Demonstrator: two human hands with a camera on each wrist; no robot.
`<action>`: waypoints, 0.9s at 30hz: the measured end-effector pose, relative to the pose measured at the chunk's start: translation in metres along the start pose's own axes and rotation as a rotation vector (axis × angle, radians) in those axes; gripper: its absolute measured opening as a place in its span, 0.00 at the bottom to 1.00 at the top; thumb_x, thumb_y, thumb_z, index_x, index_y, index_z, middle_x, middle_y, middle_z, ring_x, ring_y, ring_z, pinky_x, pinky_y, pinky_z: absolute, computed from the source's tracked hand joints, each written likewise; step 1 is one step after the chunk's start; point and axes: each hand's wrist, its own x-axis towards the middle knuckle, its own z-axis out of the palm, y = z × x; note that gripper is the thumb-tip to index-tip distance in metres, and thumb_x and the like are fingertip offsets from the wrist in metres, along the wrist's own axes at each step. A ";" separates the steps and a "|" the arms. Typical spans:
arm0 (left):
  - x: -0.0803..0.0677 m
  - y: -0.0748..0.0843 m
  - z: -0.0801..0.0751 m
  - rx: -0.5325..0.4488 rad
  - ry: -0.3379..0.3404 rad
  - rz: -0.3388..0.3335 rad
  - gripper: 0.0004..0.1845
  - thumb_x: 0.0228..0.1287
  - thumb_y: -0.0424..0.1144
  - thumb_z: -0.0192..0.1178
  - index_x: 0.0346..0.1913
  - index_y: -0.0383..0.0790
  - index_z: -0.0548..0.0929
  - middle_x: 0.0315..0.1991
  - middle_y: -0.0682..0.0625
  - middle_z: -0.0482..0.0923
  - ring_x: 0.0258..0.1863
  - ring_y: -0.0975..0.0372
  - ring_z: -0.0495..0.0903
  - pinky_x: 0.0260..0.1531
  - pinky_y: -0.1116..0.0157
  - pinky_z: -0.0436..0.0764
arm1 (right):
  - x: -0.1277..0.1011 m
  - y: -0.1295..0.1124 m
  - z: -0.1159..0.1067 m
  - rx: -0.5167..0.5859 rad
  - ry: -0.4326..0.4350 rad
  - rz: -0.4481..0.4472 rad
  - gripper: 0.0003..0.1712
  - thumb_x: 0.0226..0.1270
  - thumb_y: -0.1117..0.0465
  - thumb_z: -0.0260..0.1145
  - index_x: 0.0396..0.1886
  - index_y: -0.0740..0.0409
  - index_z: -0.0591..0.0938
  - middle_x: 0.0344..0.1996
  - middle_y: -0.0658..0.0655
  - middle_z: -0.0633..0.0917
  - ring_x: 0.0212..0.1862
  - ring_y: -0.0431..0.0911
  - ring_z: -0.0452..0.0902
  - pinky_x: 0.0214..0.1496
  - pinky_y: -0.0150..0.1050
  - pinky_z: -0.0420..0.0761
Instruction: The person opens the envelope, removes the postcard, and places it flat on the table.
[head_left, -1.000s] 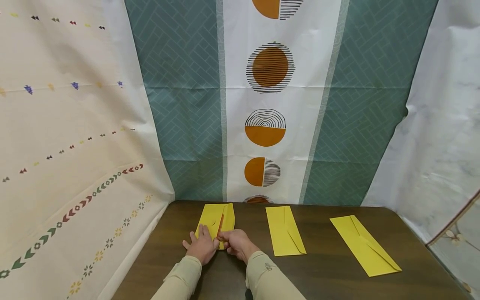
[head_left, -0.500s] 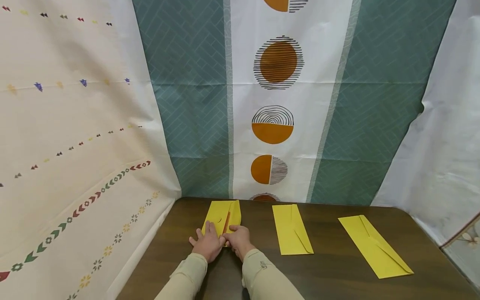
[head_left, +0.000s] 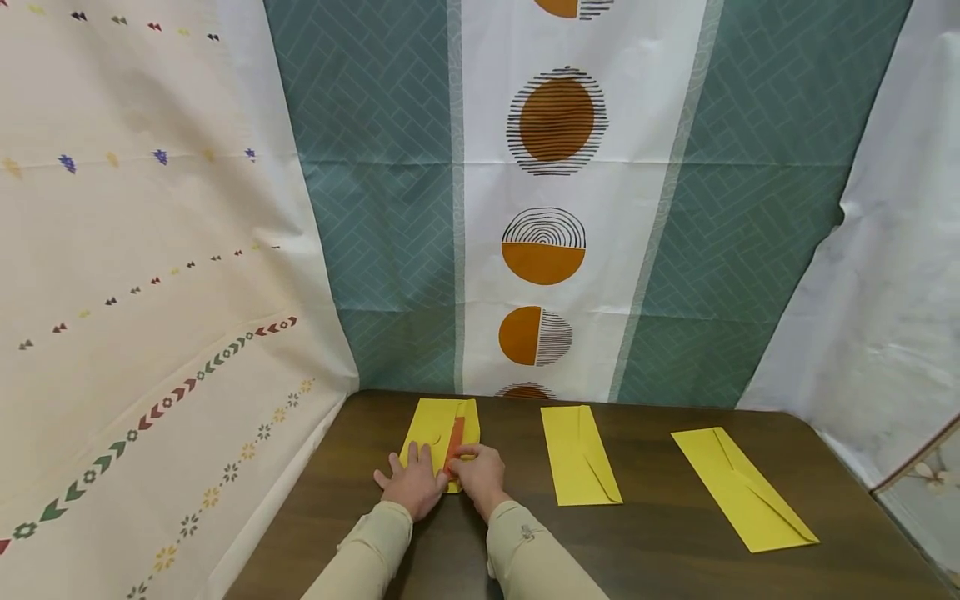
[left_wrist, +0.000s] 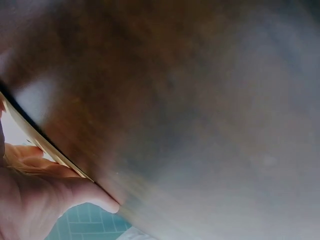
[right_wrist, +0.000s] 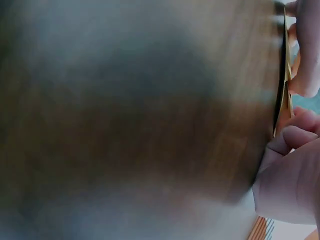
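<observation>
Envelope [head_left: 431,417], leftmost of three yellow ones, is lying near the far left corner of the dark wooden bench [head_left: 652,542], both hands working at its near end. Left hand [head_left: 414,485] is spreading its fingers wide and resting on the envelope's near left part, not gripping. Right hand [head_left: 480,475] is curling its fingers narrow at the right side, pinching the near end of an orange slip [head_left: 457,435]; exact fingertip contact is hiding behind the hand. Slip is showing lengthwise along the envelope's right part. Small curved line is marking the envelope's face, left of the slip. Middle envelope [head_left: 577,458] is lying flat to the right, apart from the hands; right envelope [head_left: 742,492] is lying farther over, more slanted. Both are showing flap seams. Pale sleeves [head_left: 375,546] are covering the forearms. Wrist views are mostly showing blurred bench, with each hand and a thin envelope edge at the side. Teal-and-white cloth [head_left: 382,208] with orange circles is hanging behind, patterned cream cloth [head_left: 165,250] at left.
</observation>
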 end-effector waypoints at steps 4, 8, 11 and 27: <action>0.000 0.004 0.002 -0.006 -0.015 0.000 0.36 0.75 0.54 0.55 0.76 0.32 0.70 0.80 0.30 0.63 0.76 0.22 0.58 0.67 0.17 0.53 | 0.000 0.001 -0.010 -0.070 -0.016 -0.025 0.17 0.57 0.70 0.75 0.48 0.59 0.94 0.48 0.62 0.92 0.44 0.48 0.81 0.38 0.35 0.84; -0.002 0.004 0.003 -0.006 -0.028 -0.010 0.37 0.75 0.53 0.55 0.77 0.30 0.69 0.80 0.29 0.61 0.77 0.23 0.55 0.68 0.17 0.50 | 0.000 0.004 -0.024 -0.114 0.023 -0.027 0.19 0.57 0.70 0.73 0.49 0.59 0.94 0.52 0.61 0.92 0.48 0.49 0.83 0.42 0.37 0.83; -0.003 0.004 0.002 -0.002 -0.032 -0.010 0.40 0.75 0.56 0.55 0.77 0.29 0.68 0.80 0.28 0.60 0.77 0.22 0.54 0.68 0.16 0.49 | 0.002 0.008 -0.036 -0.141 0.050 -0.036 0.19 0.57 0.70 0.73 0.50 0.58 0.94 0.53 0.62 0.92 0.50 0.51 0.83 0.43 0.39 0.83; -0.001 0.006 0.001 0.042 -0.062 -0.024 0.66 0.54 0.81 0.63 0.77 0.25 0.66 0.79 0.24 0.58 0.77 0.21 0.54 0.65 0.14 0.51 | 0.005 0.019 -0.077 -0.211 0.126 -0.042 0.21 0.62 0.71 0.70 0.55 0.61 0.92 0.55 0.63 0.92 0.60 0.57 0.86 0.56 0.51 0.87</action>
